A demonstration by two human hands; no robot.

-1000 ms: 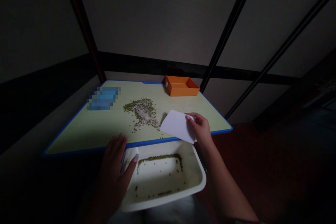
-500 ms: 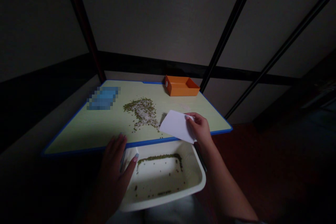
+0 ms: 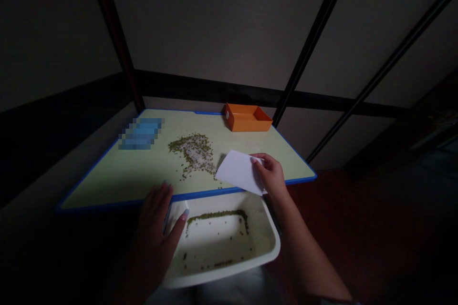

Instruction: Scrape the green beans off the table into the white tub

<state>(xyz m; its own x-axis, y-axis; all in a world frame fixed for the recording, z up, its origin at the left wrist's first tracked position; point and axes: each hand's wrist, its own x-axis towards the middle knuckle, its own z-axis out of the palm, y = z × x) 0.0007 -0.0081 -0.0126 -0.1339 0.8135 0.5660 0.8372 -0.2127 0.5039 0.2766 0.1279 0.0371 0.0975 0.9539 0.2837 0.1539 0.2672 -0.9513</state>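
Note:
In the head view my right hand (image 3: 271, 175) pinches a white card (image 3: 240, 170) between thumb and fingers. The card is tilted over the table's front edge, its left corner close to scattered grains. A pile of small green and whitish grains (image 3: 195, 150) lies on the table left of the card. My left hand (image 3: 157, 221) is open, fingertips at the blue table edge and thumb stretched over the left rim of a white plastic basin (image 3: 270, 245). More green grains (image 3: 218, 214) line the basin's far inner edge, with a few loose ones on its floor.
An orange open box (image 3: 250, 125) stands at the back right of the pale table (image 3: 118, 176), which has a blue rim. A pixelated blue item (image 3: 141, 133) lies at the back left. Behind the table rises a panelled wall (image 3: 214, 24).
My right hand and the white card have shifted very slightly left. My left hand, the basin and the grain pile look unmoved.

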